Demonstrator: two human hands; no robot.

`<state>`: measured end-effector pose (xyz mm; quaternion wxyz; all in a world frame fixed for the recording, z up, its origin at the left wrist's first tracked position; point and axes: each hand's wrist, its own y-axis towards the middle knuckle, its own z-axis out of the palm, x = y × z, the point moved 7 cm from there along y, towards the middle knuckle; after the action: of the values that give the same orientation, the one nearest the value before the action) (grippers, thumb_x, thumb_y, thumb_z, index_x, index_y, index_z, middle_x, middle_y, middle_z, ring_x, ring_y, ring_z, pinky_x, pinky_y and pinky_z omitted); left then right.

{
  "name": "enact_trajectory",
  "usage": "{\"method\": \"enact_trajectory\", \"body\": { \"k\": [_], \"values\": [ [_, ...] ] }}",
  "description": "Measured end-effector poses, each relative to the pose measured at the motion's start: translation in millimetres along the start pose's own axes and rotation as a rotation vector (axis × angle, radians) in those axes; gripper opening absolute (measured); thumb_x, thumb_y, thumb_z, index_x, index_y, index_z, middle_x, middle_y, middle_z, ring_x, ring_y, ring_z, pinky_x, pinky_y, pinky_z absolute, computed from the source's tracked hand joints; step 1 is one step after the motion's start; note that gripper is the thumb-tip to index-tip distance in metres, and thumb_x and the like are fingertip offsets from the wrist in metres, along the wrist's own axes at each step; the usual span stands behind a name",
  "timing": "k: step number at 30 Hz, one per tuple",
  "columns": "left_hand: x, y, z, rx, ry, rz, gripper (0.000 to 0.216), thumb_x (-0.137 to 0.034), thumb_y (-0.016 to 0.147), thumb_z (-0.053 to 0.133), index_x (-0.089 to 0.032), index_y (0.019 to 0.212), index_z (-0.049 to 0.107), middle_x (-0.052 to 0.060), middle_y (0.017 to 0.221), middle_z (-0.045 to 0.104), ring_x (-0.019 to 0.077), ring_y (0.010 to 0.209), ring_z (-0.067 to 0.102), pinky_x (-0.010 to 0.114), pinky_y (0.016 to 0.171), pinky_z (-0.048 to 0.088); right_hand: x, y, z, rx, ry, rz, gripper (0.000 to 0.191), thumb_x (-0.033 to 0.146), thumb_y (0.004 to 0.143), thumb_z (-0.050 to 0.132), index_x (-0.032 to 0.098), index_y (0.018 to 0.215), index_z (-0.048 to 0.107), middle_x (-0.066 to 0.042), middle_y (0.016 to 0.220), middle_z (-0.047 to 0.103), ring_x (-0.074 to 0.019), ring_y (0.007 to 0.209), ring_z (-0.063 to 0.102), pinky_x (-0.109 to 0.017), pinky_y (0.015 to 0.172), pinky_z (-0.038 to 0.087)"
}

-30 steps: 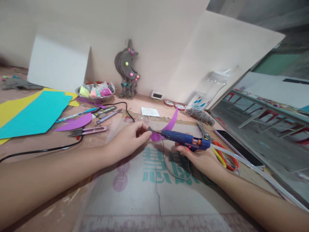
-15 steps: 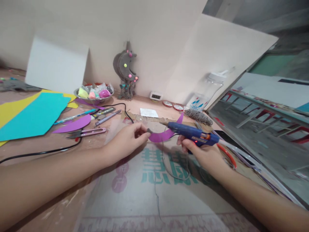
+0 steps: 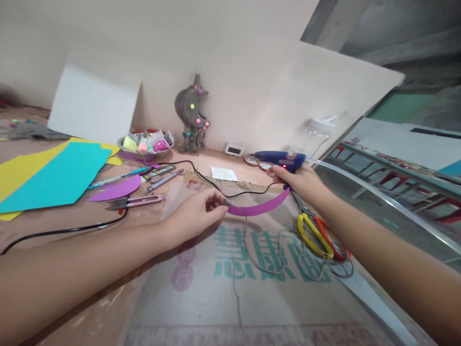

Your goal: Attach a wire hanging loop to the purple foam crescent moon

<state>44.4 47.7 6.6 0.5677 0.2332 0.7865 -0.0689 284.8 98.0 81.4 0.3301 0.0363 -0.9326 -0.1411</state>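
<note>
Between the thumb and fingers of my left hand (image 3: 203, 209) is the left end of a purple foam crescent (image 3: 261, 208). That end is wrapped in grey yarn, and the yarn's loose strand (image 3: 248, 242) trails down onto the printed plastic sheet (image 3: 187, 317). My right hand (image 3: 300, 181) is closed around a blue hot glue gun (image 3: 275, 156) with a small red light. The gun's nozzle points left, above and apart from the crescent. A long translucent glue stick (image 3: 382, 192) sticks out of its back. Scissors (image 3: 315, 235) with yellow and red handles lie below my right wrist.
Thread snips (image 3: 140, 202), a purple foam piece (image 3: 118, 189), pens and cutters lie left, beside turquoise foam (image 3: 61, 175). Behind stand a bowl of coloured clay (image 3: 144, 151), a grey moon ornament (image 3: 192, 110), a small clock (image 3: 234, 149) and a clear bottle (image 3: 319, 134). A black cable (image 3: 230, 193) crosses the table.
My right hand has lifted the glue gun up and away from the crescent, uncovering the crescent's right part and the scissors. My left hand keeps its hold.
</note>
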Motion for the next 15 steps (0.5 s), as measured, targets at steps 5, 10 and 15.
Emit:
{"method": "enact_trajectory", "body": {
  "k": [5, 10, 15],
  "values": [
    [-2.8, 0.3, 1.4, 0.009, -0.006, -0.01, 0.006, -0.023, 0.08, 0.051, -0.018, 0.082, 0.052, -0.003, 0.064, 0.059, 0.0108, 0.056, 0.052, 0.021, 0.052, 0.038, -10.5, 48.2, 50.8, 0.074, -0.155, 0.026, 0.032, 0.045, 0.073, 0.063, 0.015, 0.082, 0.066, -0.006, 0.071, 0.067, -0.0185, 0.068, 0.061, -0.027, 0.063, 0.045],
    [-6.9, 0.4, 1.3, 0.016, 0.002, -0.048, 0.005, -0.021, 0.08, 0.05, -0.017, 0.081, 0.052, -0.003, 0.064, 0.058, 0.011, 0.057, 0.052, 0.021, 0.052, 0.038, -20.0, 63.7, 86.2, 0.137, -0.174, 0.01, 0.035, 0.047, 0.072, 0.064, 0.012, 0.073, 0.063, -0.005, 0.063, 0.064, -0.0178, 0.061, 0.057, -0.028, 0.06, 0.044],
    [-7.6, 0.5, 1.5, 0.023, 0.009, -0.038, 0.005, -0.022, 0.08, 0.05, -0.017, 0.081, 0.052, -0.002, 0.065, 0.058, 0.0119, 0.06, 0.053, 0.022, 0.054, 0.04, -22.3, 65.4, 85.7, 0.193, -0.185, -0.054, 0.035, 0.047, 0.076, 0.061, 0.013, 0.078, 0.063, -0.005, 0.068, 0.065, -0.0163, 0.062, 0.057, -0.027, 0.06, 0.044]
  ]
}}
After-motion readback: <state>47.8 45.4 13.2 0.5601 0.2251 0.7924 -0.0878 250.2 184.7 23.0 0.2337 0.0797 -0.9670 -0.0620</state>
